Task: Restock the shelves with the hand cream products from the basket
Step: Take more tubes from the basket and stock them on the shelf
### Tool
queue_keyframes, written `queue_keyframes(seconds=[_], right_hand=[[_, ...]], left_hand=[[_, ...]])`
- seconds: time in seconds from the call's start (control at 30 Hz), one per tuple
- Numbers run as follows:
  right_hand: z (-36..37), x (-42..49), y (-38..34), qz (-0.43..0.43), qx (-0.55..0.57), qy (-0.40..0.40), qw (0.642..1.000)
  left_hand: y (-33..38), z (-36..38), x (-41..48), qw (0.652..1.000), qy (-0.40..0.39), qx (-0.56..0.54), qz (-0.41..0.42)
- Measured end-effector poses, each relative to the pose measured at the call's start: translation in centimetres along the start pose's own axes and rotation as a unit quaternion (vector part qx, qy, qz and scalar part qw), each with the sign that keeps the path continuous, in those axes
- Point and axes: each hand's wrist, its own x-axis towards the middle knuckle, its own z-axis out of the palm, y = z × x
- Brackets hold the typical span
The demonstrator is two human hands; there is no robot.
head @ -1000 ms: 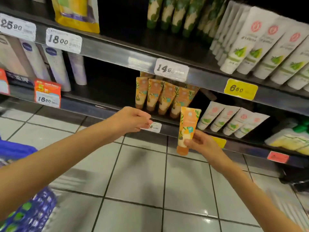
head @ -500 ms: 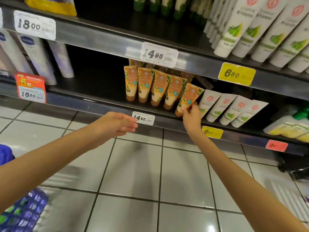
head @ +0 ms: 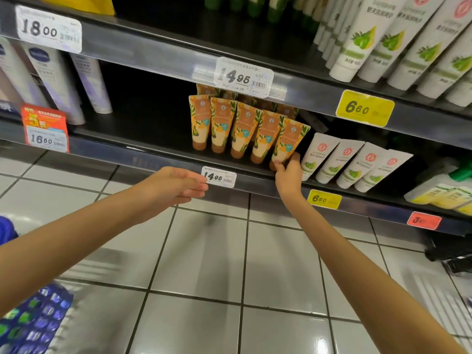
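Several orange hand cream tubes (head: 242,131) stand cap-down in a row on the lower dark shelf (head: 158,139). My right hand (head: 288,172) grips the bottom of the rightmost orange tube (head: 288,140), which leans against the row with its cap on the shelf. My left hand (head: 173,186) hovers in front of the shelf edge beside the 14.95 price tag (head: 218,177), fingers loosely curled and holding nothing. The blue basket (head: 33,320) shows at the bottom left corner.
White tubes with green leaves (head: 355,162) stand right of the orange row. More white tubes (head: 398,44) fill the upper shelf. Pale lotion bottles (head: 58,80) stand at the left. White floor tiles (head: 229,264) lie below.
My right hand carried the orange tube from in front of the shelf up onto it and set it at the right end of the row. The left hand stayed near the price tag.
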Motion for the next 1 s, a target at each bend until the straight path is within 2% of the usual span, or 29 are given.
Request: queue_keyframes(seconds=[0.43,0.57,0.63,0.73,0.83,0.9,1.0], right_hand=[[0.2,0.5,0.7,0.009,-0.013,-0.017,1.000],[-0.2,-2.2,0.2,0.027,-0.006,-0.015,1.000],[-0.5,-5.3,-0.2,0.009,-0.007,-0.009,1.000],[-1.3,-10.1,-2.9,-0.062,0.055,-0.105,0.991],[-1.8,-13.7,-8.0,-0.152,0.071,-0.285,0.944],[-1.8,-15.8,-11.7,-0.204,0.081,-0.380,0.899],[-0.2,-19.2,-16.9,-0.233,0.124,-0.494,0.828]], left_hand=[[-0.6,0.1,-0.1,1.000,0.003,0.027,0.001],[-0.5,1.0,-0.8,0.997,0.009,0.074,0.008],[-0.5,1.7,-1.9,0.994,0.019,0.100,0.032],[0.0,0.9,-5.0,0.986,0.019,0.126,0.106],[0.0,-2.9,-10.4,0.979,0.009,0.118,0.163],[-0.8,-5.8,-15.2,0.972,0.053,0.113,0.199],[-3.9,-9.2,-22.5,0.956,0.181,0.117,0.200]])
